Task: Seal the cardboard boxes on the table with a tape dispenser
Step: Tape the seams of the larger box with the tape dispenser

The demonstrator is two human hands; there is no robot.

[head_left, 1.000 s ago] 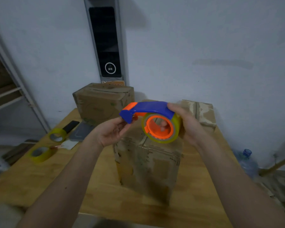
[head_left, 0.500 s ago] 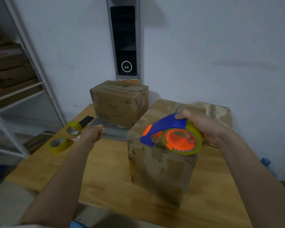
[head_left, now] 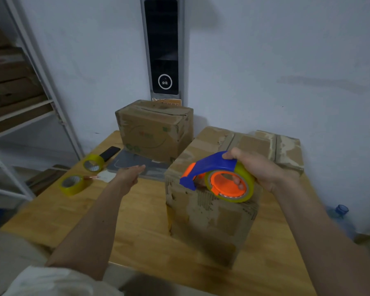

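Left hand (head_left: 128, 175) now flat, extended; right hand (head_left: 263, 167) still grips tape dispenser (head_left: 218, 176).

Two yellow tape rolls (head_left: 94, 163) (head_left: 71, 184) lie at ten o'clock on the table (head_left: 58, 210), beside a phone (head_left: 110, 153); shelves (head_left: 15, 107) stand at nine o'clock.

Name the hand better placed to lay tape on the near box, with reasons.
Right. The right hand already grips the tape dispenser directly over the near box. The left hand is open, holding nothing, off beside the box over the table.
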